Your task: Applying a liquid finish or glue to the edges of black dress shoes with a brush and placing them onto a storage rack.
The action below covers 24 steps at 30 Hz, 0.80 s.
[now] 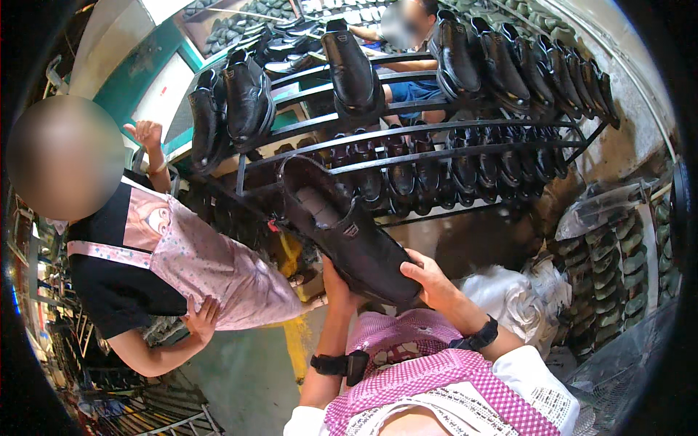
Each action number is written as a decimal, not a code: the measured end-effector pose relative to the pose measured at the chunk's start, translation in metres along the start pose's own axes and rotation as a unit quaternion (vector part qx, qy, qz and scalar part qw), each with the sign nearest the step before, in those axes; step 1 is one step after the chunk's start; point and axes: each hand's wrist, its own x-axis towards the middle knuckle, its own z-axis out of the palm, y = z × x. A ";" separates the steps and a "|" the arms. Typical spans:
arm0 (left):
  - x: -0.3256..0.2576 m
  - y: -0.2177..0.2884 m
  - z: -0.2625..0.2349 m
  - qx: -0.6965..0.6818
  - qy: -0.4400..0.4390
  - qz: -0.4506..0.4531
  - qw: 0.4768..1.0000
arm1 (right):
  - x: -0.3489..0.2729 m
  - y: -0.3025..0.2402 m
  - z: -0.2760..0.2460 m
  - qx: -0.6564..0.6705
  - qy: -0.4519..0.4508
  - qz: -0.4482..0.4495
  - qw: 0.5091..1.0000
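A black slip-on dress shoe (349, 240) with a small metal ornament is held in front of me, its toe toward me and its opening facing up and away. My left hand (338, 287) grips it from the left side, with most of the fingers hidden beneath the sole. My right hand (430, 280) closes on the toe, thumb on top of the leather. Just beyond the held shoe stands a black metal shoe rack (407, 133), with similar black shoes (352, 73) leaning along its upper bars and more on the lower level.
At the left stands a person in a pink apron (225, 265), one hand raised. Another person in blue shorts (414, 94) sits behind the rack. White plastic bags (512, 298) lie at the right, near stacked grey-green shoe lasts (607, 276). A yellow line (297, 341) crosses the green floor.
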 end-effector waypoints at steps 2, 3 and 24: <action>0.010 -0.003 -0.015 0.064 -0.045 0.080 0.994 | 0.000 0.002 0.004 0.023 0.020 -0.044 0.999; 0.010 -0.002 -0.018 0.065 -0.044 0.080 0.994 | -0.001 0.002 0.008 0.024 0.020 -0.044 0.999; -0.004 0.066 0.031 0.142 0.087 -0.089 0.982 | -0.002 -0.042 -0.021 -0.549 0.075 -0.297 0.778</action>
